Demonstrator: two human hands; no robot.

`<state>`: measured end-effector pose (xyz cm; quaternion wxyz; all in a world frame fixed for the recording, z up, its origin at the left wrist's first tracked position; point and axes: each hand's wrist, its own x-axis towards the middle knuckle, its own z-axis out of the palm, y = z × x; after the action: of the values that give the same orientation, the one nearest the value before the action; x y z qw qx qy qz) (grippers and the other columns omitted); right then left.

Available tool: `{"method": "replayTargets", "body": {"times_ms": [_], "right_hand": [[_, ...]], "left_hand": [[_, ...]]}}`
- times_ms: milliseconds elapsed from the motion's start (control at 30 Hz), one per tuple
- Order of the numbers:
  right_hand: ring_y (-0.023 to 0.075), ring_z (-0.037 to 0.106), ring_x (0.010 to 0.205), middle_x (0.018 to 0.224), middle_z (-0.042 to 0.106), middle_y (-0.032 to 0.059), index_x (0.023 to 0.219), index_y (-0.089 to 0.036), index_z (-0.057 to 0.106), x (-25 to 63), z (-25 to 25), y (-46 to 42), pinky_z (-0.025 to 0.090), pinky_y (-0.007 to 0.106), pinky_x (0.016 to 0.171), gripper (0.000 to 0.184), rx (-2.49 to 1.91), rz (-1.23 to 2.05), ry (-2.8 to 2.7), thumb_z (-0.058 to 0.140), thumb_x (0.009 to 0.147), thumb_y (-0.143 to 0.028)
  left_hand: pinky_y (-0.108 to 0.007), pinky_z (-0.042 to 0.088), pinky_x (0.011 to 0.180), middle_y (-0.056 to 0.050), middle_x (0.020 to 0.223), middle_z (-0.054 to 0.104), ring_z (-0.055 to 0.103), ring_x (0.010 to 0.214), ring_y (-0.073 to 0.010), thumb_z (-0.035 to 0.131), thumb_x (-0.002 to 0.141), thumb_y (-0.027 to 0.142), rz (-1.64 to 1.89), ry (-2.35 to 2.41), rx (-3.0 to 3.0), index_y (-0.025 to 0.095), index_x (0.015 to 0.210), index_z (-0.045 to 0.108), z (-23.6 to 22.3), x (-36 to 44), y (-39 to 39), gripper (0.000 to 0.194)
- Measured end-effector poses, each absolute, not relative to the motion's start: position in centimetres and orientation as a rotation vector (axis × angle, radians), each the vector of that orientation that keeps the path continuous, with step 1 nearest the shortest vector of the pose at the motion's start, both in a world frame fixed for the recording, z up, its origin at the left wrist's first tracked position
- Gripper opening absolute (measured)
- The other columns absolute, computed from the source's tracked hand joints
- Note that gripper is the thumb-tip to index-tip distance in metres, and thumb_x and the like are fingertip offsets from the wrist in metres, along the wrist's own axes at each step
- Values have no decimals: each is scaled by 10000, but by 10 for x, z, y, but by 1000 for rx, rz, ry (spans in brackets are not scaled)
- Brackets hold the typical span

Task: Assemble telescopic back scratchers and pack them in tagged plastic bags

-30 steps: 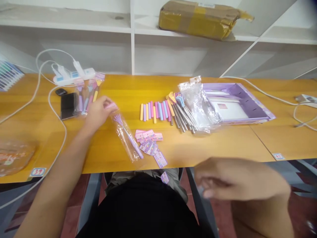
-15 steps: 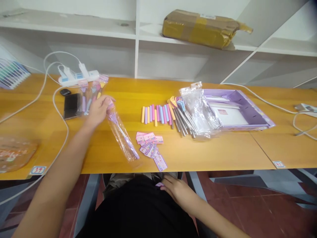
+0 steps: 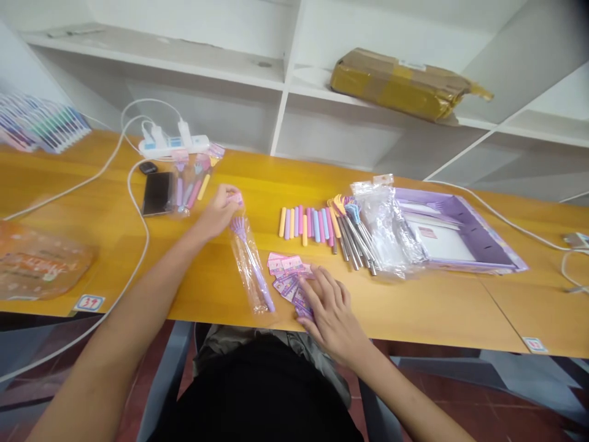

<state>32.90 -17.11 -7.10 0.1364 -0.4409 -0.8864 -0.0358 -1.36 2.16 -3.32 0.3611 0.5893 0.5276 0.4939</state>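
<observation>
My left hand (image 3: 221, 213) pinches the top end of a clear bag by its pink card (image 3: 235, 199). Inside that bag is a purple back scratcher (image 3: 254, 265) with a metal shaft, slanting toward the table's front edge. Flat over a spread of small pink and purple cards (image 3: 286, 283) lies my right hand (image 3: 332, 310), fingers stretched and covering part of them. Behind the cards, several pastel handle tubes (image 3: 309, 224) stand in a row, with a pile of back scratchers (image 3: 355, 236) with metal shafts to their right.
Clear empty bags (image 3: 386, 227) overlap the pile and a purple box (image 3: 488, 242). Bagged back scratchers (image 3: 191, 184) lie at left by a phone (image 3: 157, 193) and a power strip (image 3: 175, 146). A white cable (image 3: 146, 236) crosses the table. A taped parcel (image 3: 396, 83) rests on the shelf.
My right hand has come up from my lap onto the cards, and the small card it held no longer shows in it. My left hand keeps hold of the bag's top. The view has shifted.
</observation>
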Motion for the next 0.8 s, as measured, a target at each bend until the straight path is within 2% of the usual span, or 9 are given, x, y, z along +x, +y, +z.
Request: {"method": "replayTargets", "body": {"times_ms": [67,133,233,333,500,633,700,800], "right_hand": [[441,192,1666,1801,187,237,1760,-214,198,324,-76,-169,324,685,1234,778,-1289,-98,-2574,516,1101,-480],[425,140,1683,1811,167,233,1761,-199,167,315,-77,-162,257,695,1266,787,-1295,-100,-2576,501,1107,-483],[429,134,1684,1800,197,253,1746,-181,195,296,-78,-140,189,729,1278,796,-1277,-144,-2568,509,1099,-521],[446,161,1673,1791,229,250,1718,-193,279,280,-71,-112,170,750,1277,760,-1261,-178,-2557,538,1085,-525],[466,307,1602,1742,303,225,1688,-257,260,273,-35,-60,243,775,1260,705,-1158,-106,-2372,556,1085,-471],[422,425,1510,1608,428,190,1656,-322,185,272,-23,-30,385,698,1237,748,-1046,11,-2105,621,1054,-394],[401,478,1452,1510,486,184,1618,-315,213,268,-31,-24,432,668,1207,746,-984,31,-2059,665,1029,-388],[385,541,1363,1410,527,168,1504,-296,350,260,-49,-23,471,651,1145,648,-907,35,-2112,721,989,-427]], "left_hand": [[-326,546,858,-17,1004,635,615,877,-164,727,845,210,1279,1324,1518,228,1134,588,-34,-11,20,321],[-318,547,842,-14,1017,633,625,874,-157,766,806,190,1295,1284,1504,227,1145,571,-33,-7,19,393],[-312,563,816,-9,1006,661,663,862,-154,812,766,196,1313,1201,1398,221,1145,565,-30,0,17,453],[-329,597,829,-18,1018,698,707,869,-160,835,765,239,1358,1070,1199,213,1106,573,-24,6,12,431],[-330,619,718,-15,947,692,724,765,-166,835,835,399,1298,935,1029,206,1064,583,-15,15,-1,392],[-273,553,618,14,847,648,634,677,-132,827,849,496,1211,994,1087,212,1001,593,-17,23,-10,398],[-268,521,625,10,828,647,610,687,-137,807,863,539,1086,1023,1232,211,975,616,-21,28,-15,396],[-291,509,713,-9,870,666,612,778,-165,761,903,567,913,998,1523,199,956,659,-26,36,-22,385]]}}
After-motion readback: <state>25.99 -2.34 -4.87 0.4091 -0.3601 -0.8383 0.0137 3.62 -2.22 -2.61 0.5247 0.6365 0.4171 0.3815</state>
